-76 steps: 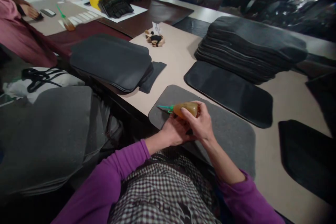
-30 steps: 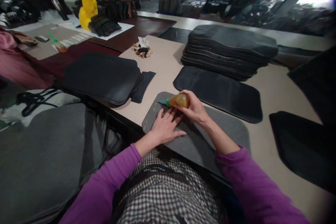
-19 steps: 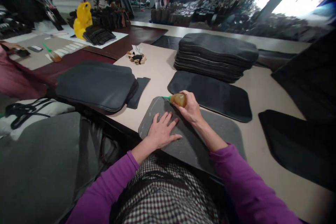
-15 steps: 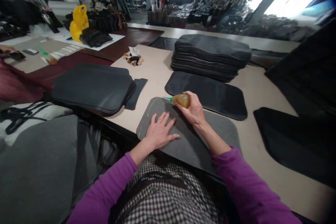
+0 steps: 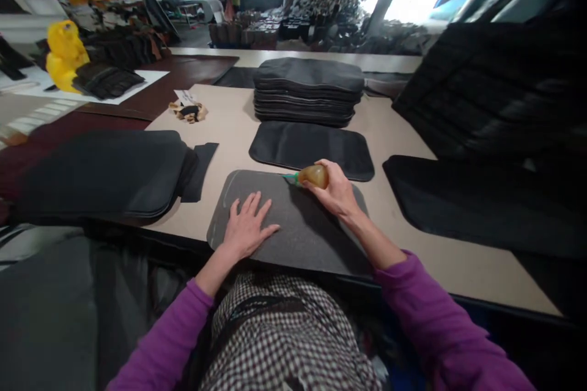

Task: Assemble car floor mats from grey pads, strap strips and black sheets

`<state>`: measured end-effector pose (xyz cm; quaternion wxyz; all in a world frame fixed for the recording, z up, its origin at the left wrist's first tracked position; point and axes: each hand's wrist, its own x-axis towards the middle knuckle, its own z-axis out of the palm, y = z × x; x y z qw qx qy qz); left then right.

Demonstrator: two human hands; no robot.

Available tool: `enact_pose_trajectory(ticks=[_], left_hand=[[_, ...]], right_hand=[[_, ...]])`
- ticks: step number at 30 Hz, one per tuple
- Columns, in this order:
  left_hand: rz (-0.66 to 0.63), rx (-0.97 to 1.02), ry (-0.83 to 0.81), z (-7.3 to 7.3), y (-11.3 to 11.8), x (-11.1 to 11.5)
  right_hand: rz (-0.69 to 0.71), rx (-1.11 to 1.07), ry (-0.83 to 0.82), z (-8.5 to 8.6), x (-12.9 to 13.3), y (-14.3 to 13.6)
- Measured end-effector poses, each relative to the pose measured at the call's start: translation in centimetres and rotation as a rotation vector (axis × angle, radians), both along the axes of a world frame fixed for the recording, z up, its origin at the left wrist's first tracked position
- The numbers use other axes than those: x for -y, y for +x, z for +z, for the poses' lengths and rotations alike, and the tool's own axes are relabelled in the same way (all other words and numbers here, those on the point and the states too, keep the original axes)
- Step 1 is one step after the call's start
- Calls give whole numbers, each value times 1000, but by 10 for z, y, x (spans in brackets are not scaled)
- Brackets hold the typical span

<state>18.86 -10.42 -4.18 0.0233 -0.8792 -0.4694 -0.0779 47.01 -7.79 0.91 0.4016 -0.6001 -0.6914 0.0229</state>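
One bottle point(image 5: 313, 176), amber and translucent, held nearly level over the far edge of the panel. Body: rounded, fullest at the butt end, narrowing to a green neck. Nozzle point(image 5: 290, 178): green, long, thin, tapered, aimed left; tip at the panel's far edge, contact not discernible. Surface glossy, with a pale highlight on top; fill level not readable.

One panel point(image 5: 293, 226), dark grey, matt, flat, corners rounded, lying on the counter point(image 5: 229, 104) along its near edge. Faint specks across the face; one pale streak point(image 5: 225, 194) follows the far left corner. Shadow under the right arm darkens its right part.

One right hand point(image 5: 337, 189), fingers and thumb closed round the bottle's body. One left hand point(image 5: 247, 226), empty, fingers spread, laid flat on the panel's left half.

One black mat point(image 5: 312, 143), smooth, rounded corners, just beyond the panel. One tall stack point(image 5: 307, 98) of dark pieces, directly behind the mat. One low pile point(image 5: 105, 171) of black pieces, left of the panel and apart from it; one small strip point(image 5: 200, 171) at its right side. One cluster of scraps point(image 5: 189, 111), tan and black, farther back.
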Motion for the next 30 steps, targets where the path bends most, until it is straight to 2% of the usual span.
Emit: enact_pose_trajectory(ticks=[8, 13, 20, 30], left_hand=[[-2, -40, 21, -3, -1, -2], [-8, -35, 20, -3, -2, -2], [-4, -73, 16, -3, -2, -3], [-12, -104, 45, -9, -5, -6]], right_hand=[[-108, -177, 22, 0, 25, 38], [-123, -86, -15, -4, 31, 55], [-211, -48, -13, -3, 49, 84], [-430, -48, -23, 2, 81, 129]])
